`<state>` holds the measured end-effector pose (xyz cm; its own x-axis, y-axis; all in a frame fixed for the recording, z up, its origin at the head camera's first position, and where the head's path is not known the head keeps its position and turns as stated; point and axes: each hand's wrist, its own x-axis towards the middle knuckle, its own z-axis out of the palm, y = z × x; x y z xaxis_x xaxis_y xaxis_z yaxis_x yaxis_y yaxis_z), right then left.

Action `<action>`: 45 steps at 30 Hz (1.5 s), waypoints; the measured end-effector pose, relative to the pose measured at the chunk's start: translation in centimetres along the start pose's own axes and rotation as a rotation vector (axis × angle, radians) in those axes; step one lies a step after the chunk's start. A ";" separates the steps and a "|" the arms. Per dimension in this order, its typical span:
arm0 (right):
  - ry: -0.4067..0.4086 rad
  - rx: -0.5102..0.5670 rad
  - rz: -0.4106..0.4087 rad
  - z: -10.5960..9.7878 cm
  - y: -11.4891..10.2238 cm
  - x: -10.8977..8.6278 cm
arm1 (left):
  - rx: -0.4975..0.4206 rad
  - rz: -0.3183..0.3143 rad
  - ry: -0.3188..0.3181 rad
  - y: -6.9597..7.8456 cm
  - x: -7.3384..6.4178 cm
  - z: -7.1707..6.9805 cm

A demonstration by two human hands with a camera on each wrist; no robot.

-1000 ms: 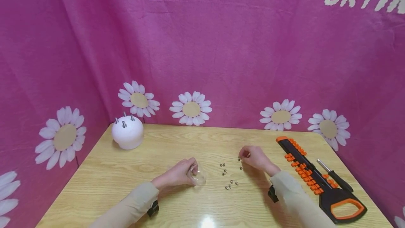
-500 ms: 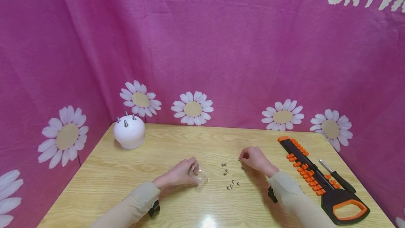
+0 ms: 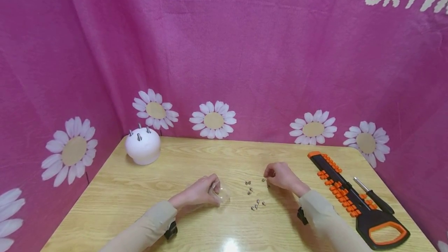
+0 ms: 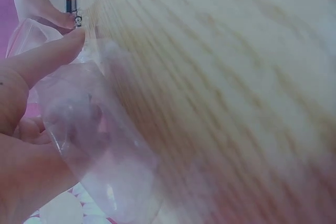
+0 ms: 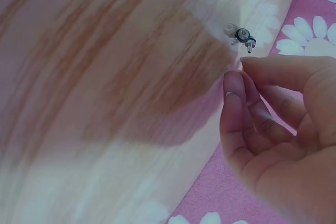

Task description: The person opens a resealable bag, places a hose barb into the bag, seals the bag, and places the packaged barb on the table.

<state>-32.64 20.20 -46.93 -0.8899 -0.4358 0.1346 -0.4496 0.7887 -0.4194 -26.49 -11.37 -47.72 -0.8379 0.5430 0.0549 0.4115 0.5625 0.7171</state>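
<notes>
My left hand (image 3: 201, 190) grips a clear plastic bag (image 3: 222, 195) over the table, left of the loose screws. In the left wrist view the thin bag (image 4: 94, 124) hangs crumpled between thumb and fingers. My right hand (image 3: 282, 175) is low over the table at the right of the scattered small metal screws (image 3: 256, 206). One screw (image 3: 263, 180) lies by its fingertips, and another (image 3: 268, 186) lies just below the hand. In the right wrist view my thumb and forefinger are bent towards each other with nothing visible between them, close to a dark-ringed screw (image 5: 242, 35).
At the back left stands a white rounded holder (image 3: 142, 147) with several metal pegs upright on top. On the right lie a black-and-orange rail (image 3: 336, 184) with rows of orange clips and a loop handle, and a screwdriver (image 3: 376, 198) with a black grip. A pink curtain (image 3: 259, 69) hangs behind.
The screw at my right fingertips now lies on the table slightly apart from them. The left hand keeps its hold on the bag. The head view has shifted slightly.
</notes>
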 end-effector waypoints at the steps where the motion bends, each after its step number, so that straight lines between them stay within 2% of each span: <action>1: -0.005 0.002 -0.011 0.0 0.0 0.0 | -0.003 0.003 -0.001 0.0 0.0 0.0; 12: -0.002 0.005 -0.112 0.4 -0.3 -0.2 | -0.028 0.013 0.003 0.2 -0.2 -0.2; 18: 0.022 -0.044 -0.107 0.5 -0.4 -0.2 | -0.028 0.017 0.006 0.1 0.0 -0.2; 24: 0.001 -0.057 -0.074 0.4 -0.6 -0.2 | -0.040 -0.003 -0.002 0.1 0.1 0.0; 28: -0.009 -0.064 -0.091 0.2 -1.0 -0.2 | -0.032 -0.016 -0.003 0.0 0.1 0.1; 33: 0.003 -0.065 -0.158 0.0 -2.4 0.0 | -0.037 0.003 0.007 -0.2 -0.1 0.0; 39: 0.013 0.002 -0.238 0.1 -5.3 0.1 | -0.039 0.035 0.011 -0.4 -0.3 0.0; 45: -0.012 0.064 -0.324 0.8 -8.3 0.4 | -0.040 -0.014 0.006 -0.3 0.1 0.1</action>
<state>-29.19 13.21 -44.10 -0.7005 -0.6646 0.2599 -0.7029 0.5796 -0.4123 -26.65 -11.48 -48.01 -0.8458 0.5312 0.0489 0.3852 0.5448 0.7448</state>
